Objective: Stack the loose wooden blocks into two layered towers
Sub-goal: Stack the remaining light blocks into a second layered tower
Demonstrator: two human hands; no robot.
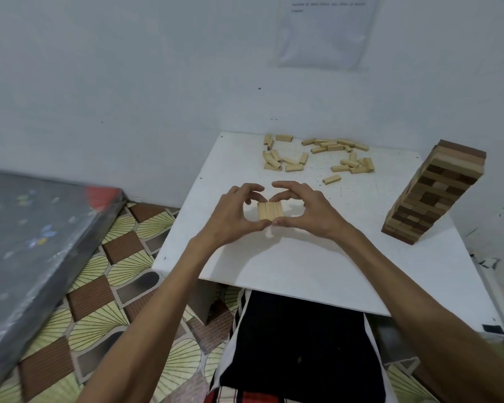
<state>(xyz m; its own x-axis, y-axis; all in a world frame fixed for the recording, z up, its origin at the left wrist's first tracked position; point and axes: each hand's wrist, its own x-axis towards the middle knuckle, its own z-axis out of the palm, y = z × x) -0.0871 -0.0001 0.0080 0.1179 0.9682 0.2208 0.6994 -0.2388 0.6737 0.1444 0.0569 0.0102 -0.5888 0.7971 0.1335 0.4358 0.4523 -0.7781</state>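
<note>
Three pale wooden blocks (270,210) lie side by side as one flat layer near the middle of the white table (303,271). My left hand (233,216) cups the layer from the left and my right hand (306,210) from the right, thumbs pressed against its near edge and fingers curled over its far side. Several loose pale blocks (317,155) lie scattered at the back of the table. A tall finished tower (434,193) of dark and light blocks stands at the right edge.
One stray block (331,179) lies between the pile and my right hand. A wall runs close behind the table. A grey mattress (26,242) sits at the left on a patterned floor (114,315). My lap (297,344) is under the table's front edge.
</note>
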